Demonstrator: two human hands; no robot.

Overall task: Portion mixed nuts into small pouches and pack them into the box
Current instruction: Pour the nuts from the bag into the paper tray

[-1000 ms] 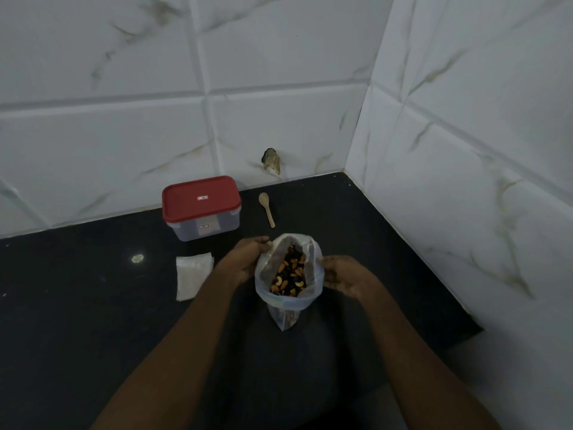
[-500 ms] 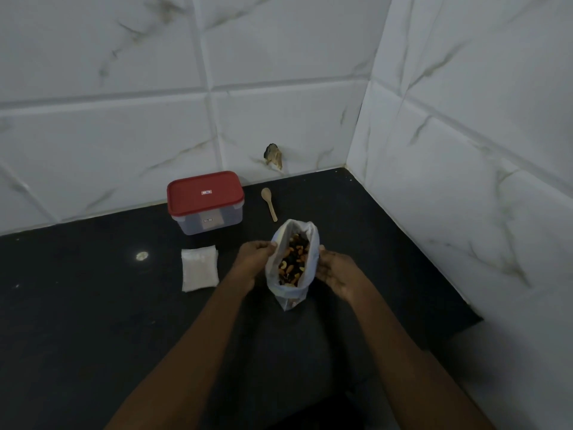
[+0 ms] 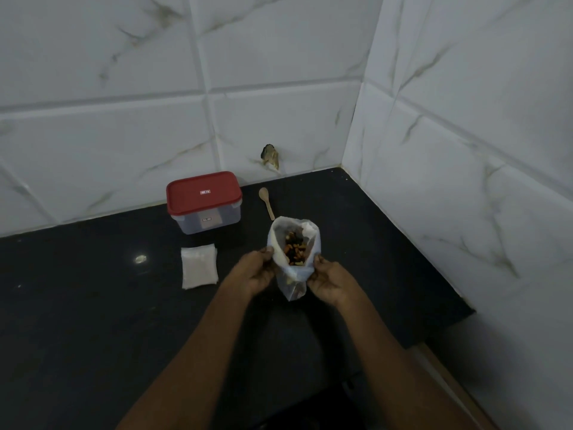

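You hold the open nut bag [image 3: 280,245] upright.
Your left hand [image 3: 255,271] and right hand [image 3: 330,282] pinch its sides, fingers curled; the pouch stack [image 3: 199,265] lies at 9 o'clock, the red-lidded box [image 3: 204,201] at 10, the wooden spoon [image 3: 267,202] at 11.

counter [image 3: 77,305]: beneath everything, set into the corner of rear wall [image 3: 124,135] and side wall [image 3: 465,150].
box [image 3: 206,218]: at the back near the rear wall, lid [image 3: 203,192] on top.
spoon [image 3: 267,202]: flat on the counter, just right of the box.
pouches [image 3: 199,265]: in front of the box, left of the bag.
bag [image 3: 294,274]: in front of the spoon, between left hand [image 3: 257,271] and right hand [image 3: 330,282], nuts [image 3: 294,251] inside.
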